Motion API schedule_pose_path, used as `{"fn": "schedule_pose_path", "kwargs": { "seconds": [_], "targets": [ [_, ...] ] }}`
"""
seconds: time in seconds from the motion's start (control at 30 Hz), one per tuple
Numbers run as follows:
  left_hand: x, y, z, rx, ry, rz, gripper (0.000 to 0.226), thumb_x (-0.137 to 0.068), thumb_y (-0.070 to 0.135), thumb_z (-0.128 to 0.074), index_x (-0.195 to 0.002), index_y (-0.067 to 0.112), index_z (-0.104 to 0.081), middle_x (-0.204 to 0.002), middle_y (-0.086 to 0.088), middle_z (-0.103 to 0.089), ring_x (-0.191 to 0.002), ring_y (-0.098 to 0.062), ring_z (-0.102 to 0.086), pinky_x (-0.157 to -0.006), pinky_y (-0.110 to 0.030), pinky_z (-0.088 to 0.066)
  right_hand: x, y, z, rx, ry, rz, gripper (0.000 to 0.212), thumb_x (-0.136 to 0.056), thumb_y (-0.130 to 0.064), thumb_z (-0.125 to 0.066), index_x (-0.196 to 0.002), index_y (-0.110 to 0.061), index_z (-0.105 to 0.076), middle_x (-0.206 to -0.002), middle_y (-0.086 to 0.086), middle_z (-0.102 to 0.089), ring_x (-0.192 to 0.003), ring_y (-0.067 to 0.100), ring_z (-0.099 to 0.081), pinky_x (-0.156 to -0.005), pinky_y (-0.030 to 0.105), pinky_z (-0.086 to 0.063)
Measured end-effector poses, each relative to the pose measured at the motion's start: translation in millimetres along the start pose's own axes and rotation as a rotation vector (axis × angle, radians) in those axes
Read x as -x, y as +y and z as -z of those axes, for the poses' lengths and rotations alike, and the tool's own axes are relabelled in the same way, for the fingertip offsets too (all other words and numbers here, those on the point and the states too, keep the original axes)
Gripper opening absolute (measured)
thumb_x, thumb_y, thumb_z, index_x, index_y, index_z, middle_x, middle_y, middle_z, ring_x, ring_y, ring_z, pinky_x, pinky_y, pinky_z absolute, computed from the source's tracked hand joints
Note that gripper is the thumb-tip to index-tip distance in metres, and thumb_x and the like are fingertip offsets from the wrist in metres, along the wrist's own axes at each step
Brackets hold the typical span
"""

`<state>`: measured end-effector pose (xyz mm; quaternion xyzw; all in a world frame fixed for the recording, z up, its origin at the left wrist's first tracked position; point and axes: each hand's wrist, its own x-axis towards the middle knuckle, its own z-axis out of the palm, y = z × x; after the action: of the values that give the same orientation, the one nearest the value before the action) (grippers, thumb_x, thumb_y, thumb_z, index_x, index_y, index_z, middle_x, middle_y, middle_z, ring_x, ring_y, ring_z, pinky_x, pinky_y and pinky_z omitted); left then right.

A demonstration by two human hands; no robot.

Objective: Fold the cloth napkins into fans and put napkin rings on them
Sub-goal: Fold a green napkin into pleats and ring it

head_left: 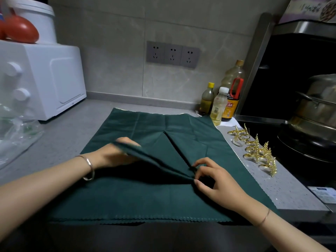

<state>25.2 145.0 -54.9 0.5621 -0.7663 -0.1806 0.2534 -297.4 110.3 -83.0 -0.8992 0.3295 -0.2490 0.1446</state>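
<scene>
The green napkin (163,197) lies flat on the counter (72,124) right in front of the person, and a lifted fold runs across it from one hand to the other. The right hand (216,186) pinches one end of the fold, and the left hand (112,155), well apart from it, grips the other end and holds it up. The gold rings (258,151) sit farther back, just beside the napkin, nearer the right hand.
</scene>
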Motion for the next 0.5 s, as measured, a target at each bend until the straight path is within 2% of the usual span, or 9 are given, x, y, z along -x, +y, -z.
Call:
{"fn": "schedule_pose_path", "kwargs": {
  "seconds": [0.07, 0.17, 0.23, 0.37, 0.5],
  "targets": [
    [-9, 4, -5, 0.051, 0.025, 0.063, 0.038, -0.079, 0.044, -0.07, -0.053, 0.019, -0.057, -0.048, 0.012, -0.051, -0.045, -0.002, -0.041, -0.05, -0.013, -0.033, -2, 0, -3, -0.058, 0.027, -0.033, 0.016, -0.085, -0.026, -0.063, -0.071, -0.027, -0.054, -0.112, -0.023, -0.049, -0.092, 0.005, -0.056, -0.079, 0.015, -0.041],
    [-20, 0, -12, 0.056, 0.011, 0.226, 0.042, -0.086, 0.04, -0.065, -0.064, 0.004, -0.058, -0.046, 0.01, -0.038, -0.044, -0.006, -0.028, -0.049, -0.014, -0.027, -4, 0, -6, -0.142, 0.073, -0.064, 0.02, -0.082, -0.015, -0.065, -0.07, -0.022, -0.051, -0.108, -0.019, -0.051, -0.095, 0.005, -0.056, -0.079, 0.016, -0.041],
    [-27, -1, -13, 0.043, -0.003, 0.299, 0.039, -0.088, 0.035, -0.066, -0.065, 0.005, -0.057, -0.042, 0.01, -0.033, -0.041, -0.007, -0.025, -0.046, -0.013, -0.025, -6, 2, -7, -0.174, 0.08, -0.061, 0.021, -0.079, -0.01, -0.066, -0.073, -0.019, -0.047, -0.108, -0.017, -0.052, -0.099, 0.006, -0.055, -0.082, 0.02, -0.042],
    [-33, 3, -14, 0.017, -0.006, 0.338, 0.038, -0.088, 0.034, -0.066, -0.062, 0.01, -0.054, -0.042, 0.009, -0.035, -0.039, -0.007, -0.027, -0.042, -0.014, -0.023, -15, 5, -4, -0.207, 0.095, -0.034, 0.02, -0.076, -0.014, -0.064, -0.081, -0.021, -0.047, -0.108, -0.012, -0.053, -0.084, 0.012, -0.052, -0.08, 0.021, -0.042],
    [-40, 5, -21, -0.007, 0.088, 0.365, 0.035, -0.089, 0.032, -0.065, -0.063, 0.01, -0.054, -0.046, 0.006, -0.032, -0.041, -0.009, -0.025, -0.043, -0.015, -0.024, -47, 29, 0, -0.187, 0.199, -0.138, 0.018, -0.086, -0.016, -0.065, -0.1, -0.021, -0.055, -0.109, -0.007, -0.056, -0.102, 0.008, -0.053, -0.09, 0.017, -0.038]
  ]
}}
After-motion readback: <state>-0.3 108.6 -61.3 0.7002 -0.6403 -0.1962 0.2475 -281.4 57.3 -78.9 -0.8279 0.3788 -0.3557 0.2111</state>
